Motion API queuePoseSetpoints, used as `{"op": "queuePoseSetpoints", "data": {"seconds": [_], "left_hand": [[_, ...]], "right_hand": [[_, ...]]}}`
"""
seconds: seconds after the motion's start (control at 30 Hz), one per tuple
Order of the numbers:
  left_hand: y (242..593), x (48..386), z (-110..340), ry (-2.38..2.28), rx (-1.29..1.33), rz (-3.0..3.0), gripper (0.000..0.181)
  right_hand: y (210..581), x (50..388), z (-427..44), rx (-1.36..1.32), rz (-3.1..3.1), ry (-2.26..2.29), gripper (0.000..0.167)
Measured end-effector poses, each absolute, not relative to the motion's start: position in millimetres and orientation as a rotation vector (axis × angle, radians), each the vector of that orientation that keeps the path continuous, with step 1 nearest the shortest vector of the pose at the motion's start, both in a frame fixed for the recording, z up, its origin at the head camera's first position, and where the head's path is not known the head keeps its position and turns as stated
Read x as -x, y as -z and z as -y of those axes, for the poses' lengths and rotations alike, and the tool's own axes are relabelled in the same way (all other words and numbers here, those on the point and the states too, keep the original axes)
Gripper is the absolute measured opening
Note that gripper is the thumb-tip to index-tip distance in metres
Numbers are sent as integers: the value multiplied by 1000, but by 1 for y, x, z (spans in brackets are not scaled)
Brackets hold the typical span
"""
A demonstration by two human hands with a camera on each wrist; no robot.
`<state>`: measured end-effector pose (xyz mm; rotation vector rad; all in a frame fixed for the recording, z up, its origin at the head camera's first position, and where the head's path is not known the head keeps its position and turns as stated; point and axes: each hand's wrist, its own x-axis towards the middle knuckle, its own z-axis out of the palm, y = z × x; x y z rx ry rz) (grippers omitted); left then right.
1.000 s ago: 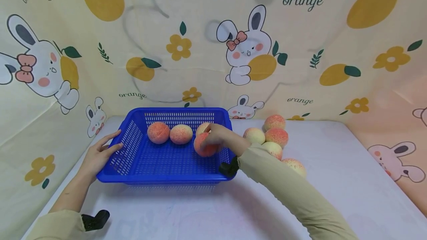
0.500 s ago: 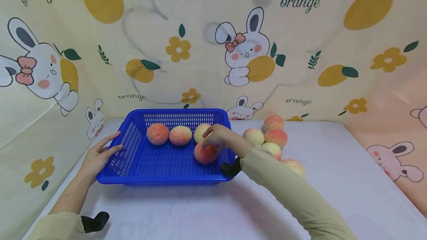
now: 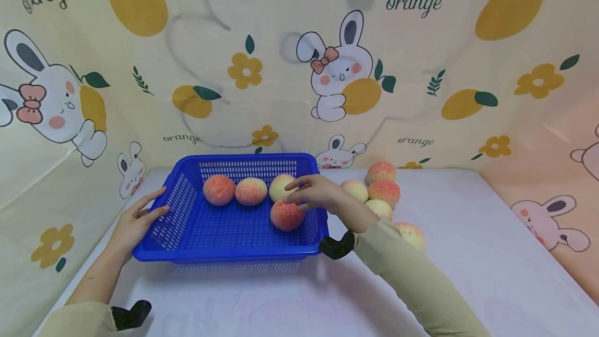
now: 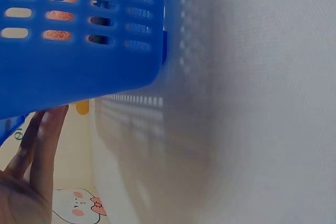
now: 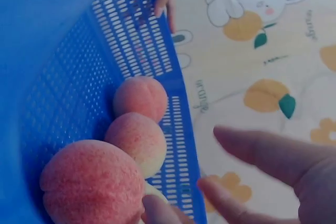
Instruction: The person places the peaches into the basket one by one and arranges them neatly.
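Observation:
In the head view a blue plastic basket (image 3: pixel 224 253) stands on the table. Along its back lie a red peach (image 3: pixel 219 190), a speckled peach (image 3: pixel 251 191) and a pale yellow peach (image 3: pixel 279 187). In front of the pale one rests a deep red peach (image 3: pixel 286 216), large in the right wrist view. Just above it my right hand (image 3: pixel 320 191) hovers with fingers apart, holding nothing. My left hand (image 3: pixel 133 225) touches the basket's left side with extended fingers (image 4: pixel 47 145), which the left wrist view shows against the wall.
To the basket's right several more peaches (image 3: pixel 385 192) lie grouped on the white table (image 3: pixel 468 254), partly behind the right forearm. A printed cloth (image 3: pixel 262 25) with rabbits and oranges hangs behind and at both sides.
My right hand has let go of the deep red peach, which now sits on the basket floor. The fingers have spread and the hand has drawn slightly right. My left hand stays put.

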<state>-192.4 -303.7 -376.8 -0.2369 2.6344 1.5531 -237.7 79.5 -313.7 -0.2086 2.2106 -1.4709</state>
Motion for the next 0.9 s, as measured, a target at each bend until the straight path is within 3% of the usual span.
{"op": "queuePoseSetpoints", "data": {"seconds": [0.37,0.9], "left_hand": [[378,193,304,-1555,255,-2637,67],[378,193,305,-1565,235,-2628,66]], "right_hand": [[320,229,-105,372,-2186,1599,50],[340,230,-140,299,-2405,1735,41]]}}
